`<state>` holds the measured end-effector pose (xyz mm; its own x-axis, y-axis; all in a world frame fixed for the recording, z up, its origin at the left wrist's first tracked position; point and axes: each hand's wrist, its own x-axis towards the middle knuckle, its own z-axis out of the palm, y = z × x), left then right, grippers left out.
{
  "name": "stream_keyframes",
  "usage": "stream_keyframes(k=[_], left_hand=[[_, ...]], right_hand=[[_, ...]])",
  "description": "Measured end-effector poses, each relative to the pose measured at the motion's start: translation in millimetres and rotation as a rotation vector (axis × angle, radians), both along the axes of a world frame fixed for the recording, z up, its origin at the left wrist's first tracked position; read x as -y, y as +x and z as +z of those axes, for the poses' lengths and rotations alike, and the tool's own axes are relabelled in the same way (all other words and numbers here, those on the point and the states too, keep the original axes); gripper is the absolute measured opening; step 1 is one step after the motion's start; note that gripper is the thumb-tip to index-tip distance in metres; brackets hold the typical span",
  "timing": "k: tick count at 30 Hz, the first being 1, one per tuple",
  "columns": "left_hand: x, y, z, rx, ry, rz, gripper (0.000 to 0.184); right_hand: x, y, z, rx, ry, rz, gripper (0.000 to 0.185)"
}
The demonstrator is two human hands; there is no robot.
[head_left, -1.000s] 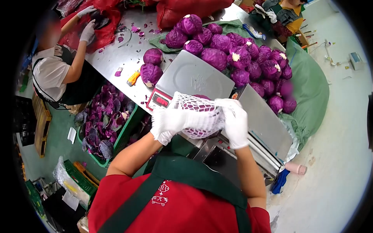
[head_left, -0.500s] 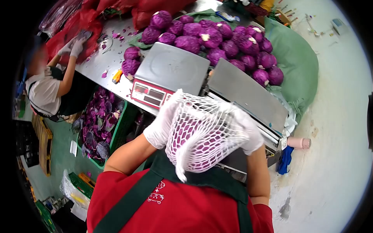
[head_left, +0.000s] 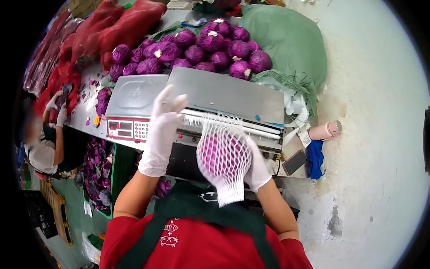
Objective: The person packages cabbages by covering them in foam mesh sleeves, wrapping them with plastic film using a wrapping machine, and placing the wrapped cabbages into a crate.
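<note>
A purple cabbage (head_left: 220, 154) sits inside a white mesh net (head_left: 230, 188), its loose end hanging toward my apron. My right hand (head_left: 256, 166), in a white glove, holds the netted cabbage from its right side; part of the fingers is hidden behind the net. My left hand (head_left: 163, 127), also gloved, is raised with its fingers apart and nothing in it, between the scale (head_left: 136, 96) and the net. Beyond both hands lies a slanted metal plate (head_left: 224, 92) with a white bar along its near edge.
A pile of purple cabbages (head_left: 195, 54) lies behind the plate, beside a green sack (head_left: 286, 38). Right: a pink bottle (head_left: 325, 130), a phone (head_left: 294, 162) and a blue cloth (head_left: 316, 159). Left: red net bags (head_left: 130, 27), a leaf crate (head_left: 117, 179) and a co-worker (head_left: 45, 154).
The view has turned to the right. My left hand has let go of the net and lifted away with spread fingers. My right hand still holds the netted cabbage, now in front of the metal plate.
</note>
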<state>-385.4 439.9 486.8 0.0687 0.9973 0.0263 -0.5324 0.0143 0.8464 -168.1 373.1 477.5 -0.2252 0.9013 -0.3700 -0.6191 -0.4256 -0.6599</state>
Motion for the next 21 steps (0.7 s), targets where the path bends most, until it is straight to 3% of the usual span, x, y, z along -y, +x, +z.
stream_keyframes(k=[1, 2, 4, 5, 6, 10, 12, 15, 16, 18, 19, 20, 21], left_hand=[[1, 9, 2, -0.044, 0.041, 0.114, 0.067], [-2, 17, -8, -0.099, 0.172, 0.114, 0.05], [-13, 42, -19, -0.338, 0.199, -0.047, 0.041], [-19, 63, -5, -0.319, 0.131, -0.176, 0.038], [-22, 83, 5, -0.115, 0.051, -0.167, 0.036], [-101, 105, -38, 0.096, -0.077, -0.113, 0.028], [-121, 113, -53, 0.117, -0.206, -0.036, 0.027], [-139, 111, -83, -0.151, -0.196, -0.076, 0.037], [-142, 105, -85, -0.233, -0.171, -0.121, 0.041], [-152, 98, -89, -0.257, -0.099, -0.028, 0.048], [-159, 96, -92, -0.282, -0.097, -0.085, 0.049], [-157, 91, -82, -0.314, -0.215, -0.291, 0.049], [-157, 93, -86, -0.279, -0.247, -0.295, 0.049]], right_hand=[[-11, 15, -10, -0.109, 0.025, -0.02, 0.043], [-25, 19, 1, -0.023, 0.01, -0.118, 0.04], [-48, 28, 9, -0.116, 0.04, -0.111, 0.039], [-62, 29, 10, -0.08, 0.04, -0.107, 0.039], [-78, 30, 9, -0.041, 0.038, -0.101, 0.038], [-148, 27, -24, 0.009, 0.068, -0.256, 0.036], [-168, 28, -37, 0.093, 0.052, -0.269, 0.037], [-195, 41, -80, 0.307, 0.112, -0.321, 0.036], [-196, 40, -83, 0.53, 0.181, -0.334, 0.04], [-196, 48, -90, 0.661, 0.235, -0.338, 0.054], [-193, 48, -81, 0.607, 0.267, -0.306, 0.055], [-190, 38, -72, 0.564, 0.241, -0.34, 0.049], [-193, 41, -81, 0.449, 0.184, -0.277, 0.045]])
